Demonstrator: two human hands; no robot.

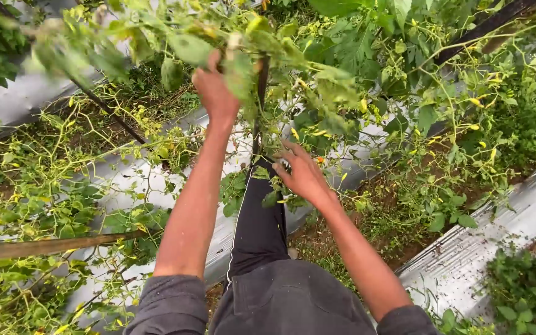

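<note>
My left hand (213,87) reaches up into a leafy green plant (317,74) and is closed around its stems and leaves near a dark upright stake (259,111). My right hand (302,172) is lower, fingers spread, touching the foliage beside the same stake. Small yellowish leaves and a few tiny orange fruits hang among the branches near my right hand. My dark trouser leg (259,217) and grey shirt show below.
Silver plastic mulch (466,260) covers raised beds on the right and left. A wooden stick (51,245) lies horizontally at the left. Bare soil with weeds (398,229) runs between the beds. Dark poles cross the upper corners.
</note>
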